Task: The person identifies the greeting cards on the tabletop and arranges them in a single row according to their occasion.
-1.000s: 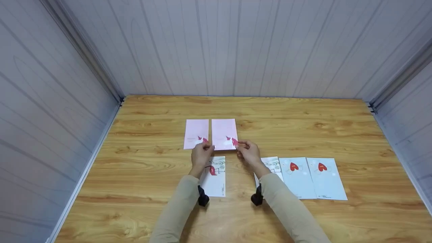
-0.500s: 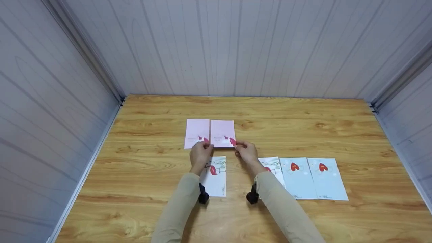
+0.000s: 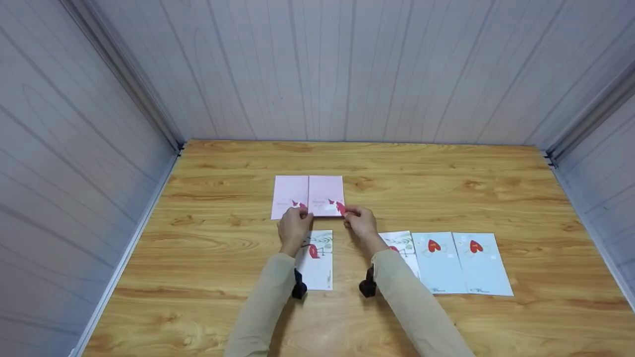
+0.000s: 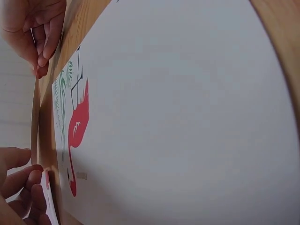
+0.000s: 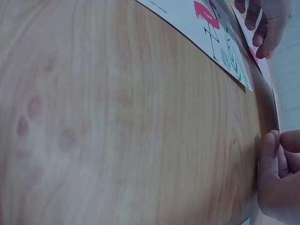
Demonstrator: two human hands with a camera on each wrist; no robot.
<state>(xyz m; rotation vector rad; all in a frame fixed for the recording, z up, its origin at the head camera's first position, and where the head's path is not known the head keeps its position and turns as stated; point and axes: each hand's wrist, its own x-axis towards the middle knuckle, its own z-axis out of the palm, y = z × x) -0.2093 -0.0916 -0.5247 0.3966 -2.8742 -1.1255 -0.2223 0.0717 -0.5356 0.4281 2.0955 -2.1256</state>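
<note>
Two pink cards with darker pink figures lie side by side at the middle of the table in the head view. My left hand [image 3: 294, 228] pinches the near left corner of the right-hand pink card [image 3: 325, 188]. At that card's near right corner, the fingers of my right hand [image 3: 362, 223] pinch it too. The card shows as a thin edge between both hands in the left wrist view, slightly above the wood. Its left side meets the left-hand pink card [image 3: 290, 188], whose near right corner is hidden behind my left hand.
A white flamingo card [image 3: 320, 272] lies under my left forearm. Another flamingo card [image 3: 401, 240] is partly covered by my right arm. To its right lie two pale blue heart cards [image 3: 441, 272]. Panel walls [image 3: 317, 69] enclose the wooden table [image 3: 198, 198] at the back and sides.
Both hands have moved the right-hand pink card slightly left, my right hand shifting more. The gap between the two pink cards has closed.
</note>
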